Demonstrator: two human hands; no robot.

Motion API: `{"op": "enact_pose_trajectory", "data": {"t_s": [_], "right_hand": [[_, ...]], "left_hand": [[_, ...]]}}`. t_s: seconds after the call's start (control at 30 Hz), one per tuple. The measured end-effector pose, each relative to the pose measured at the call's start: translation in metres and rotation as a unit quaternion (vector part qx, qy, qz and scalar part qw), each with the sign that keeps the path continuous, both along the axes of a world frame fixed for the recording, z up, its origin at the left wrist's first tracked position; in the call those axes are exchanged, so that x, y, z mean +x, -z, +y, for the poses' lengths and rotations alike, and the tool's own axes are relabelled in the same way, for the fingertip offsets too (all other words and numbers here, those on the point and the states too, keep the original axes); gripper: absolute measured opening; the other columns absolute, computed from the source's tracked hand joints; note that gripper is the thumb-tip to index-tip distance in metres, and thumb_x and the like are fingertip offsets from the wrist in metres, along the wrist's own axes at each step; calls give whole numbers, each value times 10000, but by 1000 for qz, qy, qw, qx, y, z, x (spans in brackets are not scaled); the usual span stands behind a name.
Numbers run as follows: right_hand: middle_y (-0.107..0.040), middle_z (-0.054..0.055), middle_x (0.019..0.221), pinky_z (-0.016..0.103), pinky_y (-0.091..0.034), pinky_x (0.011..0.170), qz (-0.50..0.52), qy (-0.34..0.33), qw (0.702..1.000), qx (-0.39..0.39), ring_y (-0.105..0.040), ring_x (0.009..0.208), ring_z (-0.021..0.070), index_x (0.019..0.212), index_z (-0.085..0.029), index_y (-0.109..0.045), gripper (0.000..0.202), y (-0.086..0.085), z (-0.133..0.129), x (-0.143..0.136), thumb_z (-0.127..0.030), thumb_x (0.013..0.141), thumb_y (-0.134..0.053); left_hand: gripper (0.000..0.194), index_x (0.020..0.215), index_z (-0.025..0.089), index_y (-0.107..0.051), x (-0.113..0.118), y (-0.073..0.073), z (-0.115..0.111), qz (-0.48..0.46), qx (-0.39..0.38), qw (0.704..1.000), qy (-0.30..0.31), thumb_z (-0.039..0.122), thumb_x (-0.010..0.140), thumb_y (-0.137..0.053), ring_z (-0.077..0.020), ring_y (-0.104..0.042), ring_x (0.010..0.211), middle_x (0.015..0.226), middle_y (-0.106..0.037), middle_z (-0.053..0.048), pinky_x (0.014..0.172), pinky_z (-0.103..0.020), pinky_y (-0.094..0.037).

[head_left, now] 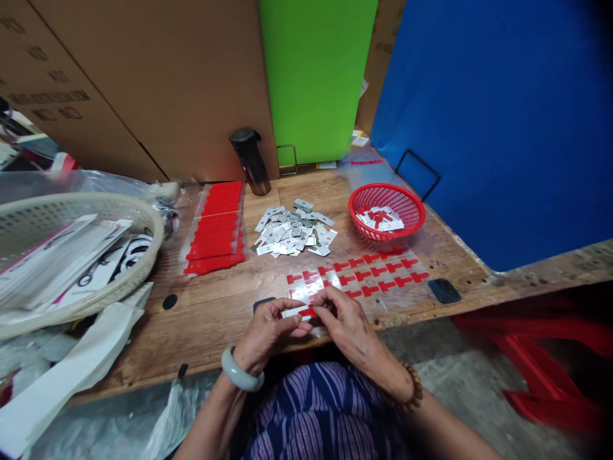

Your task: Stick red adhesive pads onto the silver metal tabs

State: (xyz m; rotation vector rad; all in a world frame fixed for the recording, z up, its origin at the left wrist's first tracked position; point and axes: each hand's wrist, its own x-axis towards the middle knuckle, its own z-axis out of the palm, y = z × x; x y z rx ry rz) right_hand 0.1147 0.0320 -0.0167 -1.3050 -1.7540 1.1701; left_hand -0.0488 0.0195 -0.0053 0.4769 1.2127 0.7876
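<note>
My left hand [280, 322] pinches a small flat metal plate [294, 312] near the table's front edge. Against that plate, my right hand [342, 319] has its fingertips closed on a red T-shaped sticker [307, 312]. Just beyond my hands lies a clear sheet [378, 275] with rows of the same red stickers. Further back is a loose heap of metal plates [294, 233]. To its right, a red plastic basket [414, 214] holds several plates, some bearing red pieces.
Stacked red sticker sheets [215, 223] lie left of the heap, with a dark bottle [251, 163] behind. A large cream basket [156, 223] of printed cards stands far left. Green [316, 76] and blue [498, 128] panels rise at the back. A red stool [531, 364] is at right.
</note>
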Motion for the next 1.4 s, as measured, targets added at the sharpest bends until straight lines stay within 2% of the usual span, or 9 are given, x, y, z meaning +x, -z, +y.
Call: {"op": "enact_pose_trajectory", "data": {"t_s": [0.4, 0.77, 0.9, 1.03, 1.23, 1.4], "right_hand": [[-528, -6, 713, 236, -370, 597, -23, 8, 1000, 20, -489, 671, 131, 761, -191, -515, 118, 4, 1, -3, -95, 795, -454], [-556, 0, 757, 249, -420, 643, 10, 27, 999, 16, -519, 688, 125, 757, -186, -547, 92, 9, 4, -5, -113, 769, -491], [-544, -34, 655, 232, -437, 563, 96, 34, 992, -75, -542, 582, 107, 784, -191, -519, 21, 14, 5, -8, -179, 768, -516], [-525, -70, 555, 225, -444, 512, 195, 21, 967, -161, -561, 492, 101, 789, -199, -460, 90, 18, 6, -10, -246, 762, -532], [-523, -104, 540, 227, -438, 501, 245, 11, 952, -184, -569, 450, 107, 1013, -209, -375, 305, 14, 10, -6, -303, 772, -536], [-532, -69, 547, 242, -455, 548, 227, -14, 958, -175, -585, 491, 110, 964, -180, -449, 252, 6, 10, -1, -407, 867, -393]], "left_hand": [[319, 921, 76, -591, 0, 1, -1, 0, 1, 1000, 0, 104, 636, -731, -150, -684, 603, 685, -718, -110, 602, -189, -535], [308, 894, 80, -591, -2, 2, 1, -9, -9, 1000, -4, 90, 621, -734, -143, -680, 586, 684, -716, -106, 581, -180, -535], [298, 894, 77, -596, -1, 0, 4, -5, -5, 1000, -4, 80, 626, -726, -147, -681, 582, 648, -711, -103, 573, -176, -534], [303, 888, 73, -605, 0, -3, 5, -11, 0, 1000, -8, 87, 617, -739, -138, -675, 572, 649, -710, -99, 552, -162, -529], [311, 888, 79, -607, 0, -5, 5, -13, -5, 1000, -10, 82, 608, -743, -145, -679, 566, 649, -712, -91, 554, -169, -534], [317, 901, 81, -597, 0, -5, 4, -12, -9, 1000, -13, 80, 613, -732, -148, -680, 567, 652, -715, -107, 562, -176, -533]]}}
